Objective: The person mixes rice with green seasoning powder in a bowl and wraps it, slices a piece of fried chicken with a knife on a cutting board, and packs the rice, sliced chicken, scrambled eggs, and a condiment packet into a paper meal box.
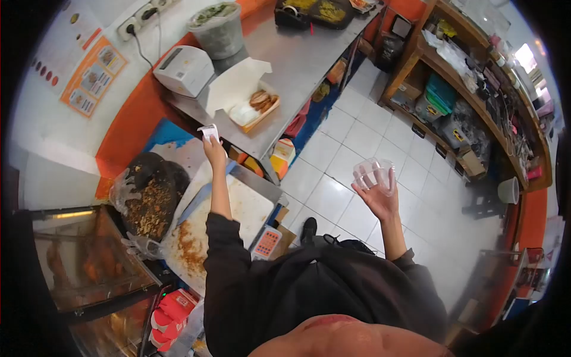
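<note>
My left hand reaches forward over the near end of the steel counter, its fingers closed on a small white paper slip. Just beyond it on the counter stands an open takeaway box with white food and brown sliced pieces inside, its lid raised. My right hand is held out over the tiled floor, with a clear plastic container resting against its fingers.
A white printer and a clear tub stand by the wall. A stained white cutting board and a dark bag of crumbs lie at the left. Wooden shelves curve along the right.
</note>
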{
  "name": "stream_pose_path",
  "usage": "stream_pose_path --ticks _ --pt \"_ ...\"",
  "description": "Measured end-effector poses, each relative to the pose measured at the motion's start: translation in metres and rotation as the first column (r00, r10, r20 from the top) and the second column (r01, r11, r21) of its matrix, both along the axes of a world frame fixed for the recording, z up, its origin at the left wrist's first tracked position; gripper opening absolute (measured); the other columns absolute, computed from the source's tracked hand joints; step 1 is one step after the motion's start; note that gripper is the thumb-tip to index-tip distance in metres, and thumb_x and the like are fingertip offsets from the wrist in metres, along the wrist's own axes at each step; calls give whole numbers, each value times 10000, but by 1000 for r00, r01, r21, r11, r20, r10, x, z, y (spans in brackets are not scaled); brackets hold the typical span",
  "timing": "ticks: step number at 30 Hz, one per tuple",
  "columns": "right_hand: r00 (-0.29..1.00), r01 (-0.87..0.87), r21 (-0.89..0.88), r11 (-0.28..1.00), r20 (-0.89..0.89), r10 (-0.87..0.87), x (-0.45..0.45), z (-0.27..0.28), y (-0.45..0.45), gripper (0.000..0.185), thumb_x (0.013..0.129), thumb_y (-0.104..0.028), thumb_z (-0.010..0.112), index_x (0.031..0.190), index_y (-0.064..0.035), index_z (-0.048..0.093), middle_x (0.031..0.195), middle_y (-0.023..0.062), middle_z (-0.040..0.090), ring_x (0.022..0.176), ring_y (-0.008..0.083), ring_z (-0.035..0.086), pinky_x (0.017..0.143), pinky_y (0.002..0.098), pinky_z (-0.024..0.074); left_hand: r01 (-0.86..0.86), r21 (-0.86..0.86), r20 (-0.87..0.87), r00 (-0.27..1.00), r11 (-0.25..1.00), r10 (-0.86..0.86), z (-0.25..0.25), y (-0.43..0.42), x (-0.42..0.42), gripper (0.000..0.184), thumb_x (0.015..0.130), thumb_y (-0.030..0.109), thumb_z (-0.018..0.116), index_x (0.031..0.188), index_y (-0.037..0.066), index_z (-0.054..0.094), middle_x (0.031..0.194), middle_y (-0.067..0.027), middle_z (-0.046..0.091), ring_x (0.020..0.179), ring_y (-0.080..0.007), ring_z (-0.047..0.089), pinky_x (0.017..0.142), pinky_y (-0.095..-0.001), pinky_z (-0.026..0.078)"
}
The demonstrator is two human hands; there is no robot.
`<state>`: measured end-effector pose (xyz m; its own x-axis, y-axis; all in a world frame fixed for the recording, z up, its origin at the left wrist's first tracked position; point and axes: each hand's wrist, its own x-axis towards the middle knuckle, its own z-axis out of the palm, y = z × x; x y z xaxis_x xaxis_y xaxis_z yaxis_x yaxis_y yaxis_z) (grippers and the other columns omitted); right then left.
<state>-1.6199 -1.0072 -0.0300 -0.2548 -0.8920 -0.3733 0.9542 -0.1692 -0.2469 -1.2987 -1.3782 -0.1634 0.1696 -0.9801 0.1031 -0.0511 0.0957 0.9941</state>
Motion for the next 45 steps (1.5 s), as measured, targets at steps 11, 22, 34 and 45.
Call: stream_pose_path --ticks 11,22,34,45 --pt "984 145 -5 989 101 -143 -144 -13 -70 537 913 -451 513 1323 -132 379 1399 190 313 1315 406 299 1088 602 256 -138 -115 185 970 984 157 -57 -78 -96 402 879 135 485 1210 -93 492 1104 -185 598 966 -271 563 867 -362 437" --pt "982 -178 34 983 -61 180 -335 -68 -363 599 888 -426 579 1327 -97 340 1378 196 331 1262 410 374 1031 594 353 -309 254 -14 946 916 323 -44 -137 -317 477 952 169 426 1307 -141 352 1328 -264 432 1197 -337 453 1026 -376 334" --pt "239 -391 494 776 -760 604 -334 -113 -735 538 879 -392 603 1211 3 450 1139 179 493 1047 281 532 779 454 555 -563 183 114 827 806 551 -43 -172 -388 469 978 232 436 1327 -79 399 1352 -213 443 1223 -291 438 1037 -368 318" --pt "-596 -612 276 741 -777 -203 -439 -125 -776 333 831 -159 557 1158 -95 540 1193 107 501 1099 326 473 907 428 422 -975 -88 77 199 205 977 33 -145 -575 375 982 239 421 1163 -68 539 1191 -228 544 1025 -280 553 876 -371 460"
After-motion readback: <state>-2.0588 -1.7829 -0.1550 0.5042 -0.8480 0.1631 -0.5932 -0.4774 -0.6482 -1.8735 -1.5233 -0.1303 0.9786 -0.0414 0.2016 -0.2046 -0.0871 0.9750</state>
